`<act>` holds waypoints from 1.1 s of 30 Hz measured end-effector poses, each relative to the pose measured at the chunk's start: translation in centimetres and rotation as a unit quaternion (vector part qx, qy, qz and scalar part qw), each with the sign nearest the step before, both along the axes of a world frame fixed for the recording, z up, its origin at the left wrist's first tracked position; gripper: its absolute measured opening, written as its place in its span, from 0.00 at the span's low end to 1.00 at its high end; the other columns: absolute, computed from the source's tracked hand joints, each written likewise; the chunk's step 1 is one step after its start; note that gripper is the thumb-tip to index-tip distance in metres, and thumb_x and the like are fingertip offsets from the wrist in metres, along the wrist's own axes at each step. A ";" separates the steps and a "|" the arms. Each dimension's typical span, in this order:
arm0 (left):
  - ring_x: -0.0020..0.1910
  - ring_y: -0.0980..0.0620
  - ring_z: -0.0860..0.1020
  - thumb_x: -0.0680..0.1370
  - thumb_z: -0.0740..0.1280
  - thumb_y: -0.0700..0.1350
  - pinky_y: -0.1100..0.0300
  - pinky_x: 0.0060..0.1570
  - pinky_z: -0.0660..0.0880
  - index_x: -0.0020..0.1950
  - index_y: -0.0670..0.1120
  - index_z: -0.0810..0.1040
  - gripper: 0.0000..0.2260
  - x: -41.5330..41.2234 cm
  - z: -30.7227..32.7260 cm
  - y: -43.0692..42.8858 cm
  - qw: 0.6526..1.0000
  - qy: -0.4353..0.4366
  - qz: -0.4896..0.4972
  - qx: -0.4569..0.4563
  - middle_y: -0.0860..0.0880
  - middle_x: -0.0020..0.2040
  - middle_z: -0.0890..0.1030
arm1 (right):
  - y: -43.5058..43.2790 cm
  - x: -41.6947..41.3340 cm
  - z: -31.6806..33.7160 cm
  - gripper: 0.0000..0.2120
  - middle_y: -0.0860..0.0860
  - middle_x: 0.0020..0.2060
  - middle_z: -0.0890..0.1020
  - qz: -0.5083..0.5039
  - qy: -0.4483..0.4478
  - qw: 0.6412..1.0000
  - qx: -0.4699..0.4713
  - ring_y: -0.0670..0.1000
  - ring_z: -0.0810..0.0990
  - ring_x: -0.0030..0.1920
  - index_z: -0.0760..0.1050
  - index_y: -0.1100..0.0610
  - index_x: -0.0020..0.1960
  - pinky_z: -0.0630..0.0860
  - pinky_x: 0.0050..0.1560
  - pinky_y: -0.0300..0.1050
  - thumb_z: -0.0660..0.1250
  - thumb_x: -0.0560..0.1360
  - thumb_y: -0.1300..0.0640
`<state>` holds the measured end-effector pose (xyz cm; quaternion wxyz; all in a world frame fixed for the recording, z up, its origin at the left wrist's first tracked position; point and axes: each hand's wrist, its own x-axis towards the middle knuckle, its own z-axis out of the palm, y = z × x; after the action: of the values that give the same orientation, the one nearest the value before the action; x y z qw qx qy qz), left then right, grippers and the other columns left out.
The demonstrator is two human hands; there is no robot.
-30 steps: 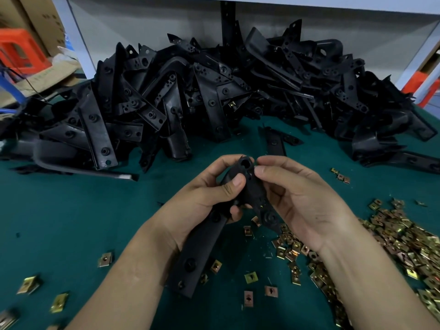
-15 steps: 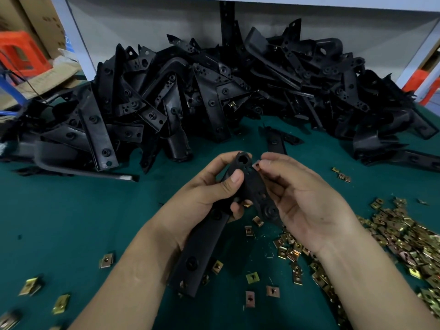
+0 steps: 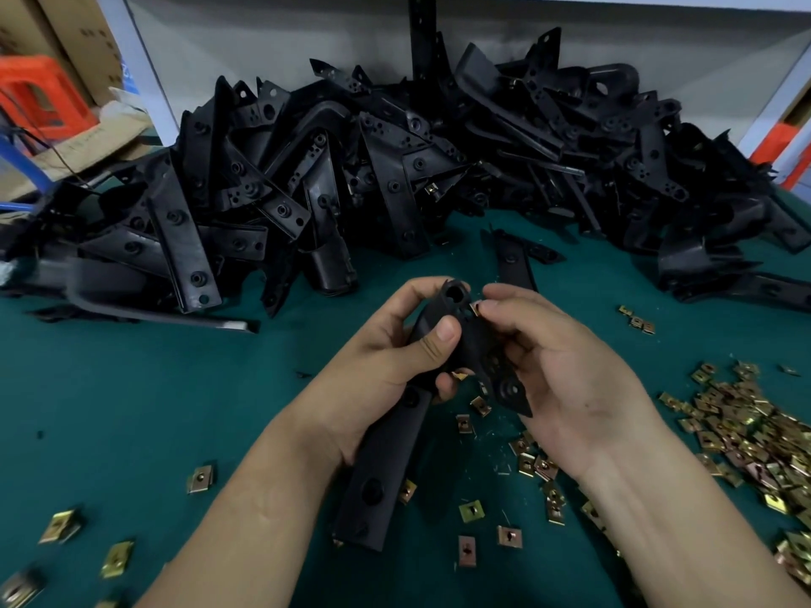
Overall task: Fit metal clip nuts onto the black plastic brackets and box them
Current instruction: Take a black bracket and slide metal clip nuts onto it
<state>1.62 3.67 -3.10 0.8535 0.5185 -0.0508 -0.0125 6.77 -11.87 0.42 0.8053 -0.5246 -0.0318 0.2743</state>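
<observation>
Green surface (image 3: 131, 388) strewn with loose clip nuts (image 3: 746, 432), heap of brackets (image 3: 395, 168) across the top; at centre, left hand (image 3: 386, 366) gripping a black bracket (image 3: 386, 467), right hand (image 3: 570, 379) pinching one clip nut (image 3: 475, 308) at its upper end

Green mat (image 3: 131, 410) – orange stool (image 3: 39, 98) far L, grey panel (image 3: 263, 37) at the back.

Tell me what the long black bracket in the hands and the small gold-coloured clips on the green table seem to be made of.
Long black bracket: probably moulded plastic, matt; dull even surface with moulded round bosses. Small gold-coloured clips: seemingly thin sheet metal with a yellowish plating; they glint and have punched holes.
</observation>
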 end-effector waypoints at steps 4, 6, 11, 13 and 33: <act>0.36 0.56 0.77 0.80 0.66 0.42 0.64 0.35 0.74 0.62 0.45 0.73 0.11 0.2 -0.1 0.1 0.999 -0.011 0.004 0.030 0.48 0.44 0.79 | 0.0 -0.2 0.1 0.14 0.57 0.37 0.85 0.001 0.010 1.000 0.024 0.53 0.85 0.34 0.83 0.57 0.50 0.80 0.28 0.47 0.74 0.64 0.61; 0.38 0.55 0.76 0.79 0.66 0.42 0.64 0.35 0.74 0.62 0.44 0.73 0.11 0.3 -0.2 0.1 0.999 -0.011 0.015 0.042 0.47 0.44 0.78 | 0.2 -0.3 0.1 0.07 0.57 0.38 0.85 0.003 0.002 1.000 0.024 0.54 0.85 0.34 0.83 0.57 0.47 0.81 0.29 0.48 0.72 0.70 0.64; 0.37 0.57 0.74 0.79 0.66 0.42 0.65 0.33 0.73 0.61 0.43 0.73 0.11 0.3 -0.4 0.2 0.998 -0.015 0.014 0.053 0.49 0.43 0.77 | 0.5 -0.6 0.0 0.07 0.59 0.39 0.84 0.000 -0.039 0.999 -0.003 0.55 0.84 0.35 0.83 0.57 0.44 0.81 0.31 0.48 0.70 0.74 0.67; 0.36 0.57 0.73 0.79 0.65 0.41 0.66 0.32 0.72 0.62 0.43 0.74 0.11 0.2 -0.5 0.4 0.999 -0.013 0.008 0.050 0.50 0.43 0.77 | 0.3 -0.6 0.0 0.05 0.60 0.40 0.84 0.003 -0.070 0.997 -0.017 0.58 0.85 0.37 0.82 0.57 0.46 0.82 0.33 0.50 0.71 0.74 0.66; 0.39 0.59 0.76 0.76 0.71 0.41 0.66 0.32 0.70 0.63 0.49 0.81 0.16 0.4 -0.3 1.5 0.982 0.054 0.108 -0.144 0.51 0.59 0.84 | -3.4 2.8 -1.7 0.06 0.38 0.46 0.72 0.163 -0.429 0.693 -0.555 0.37 0.71 0.47 0.77 0.39 0.43 0.63 0.40 0.32 0.75 0.73 0.46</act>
<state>2.01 5.17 -3.43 0.9170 0.3912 0.0505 0.0588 9.55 -15.22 -1.33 0.2087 -0.9235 -0.3009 0.1139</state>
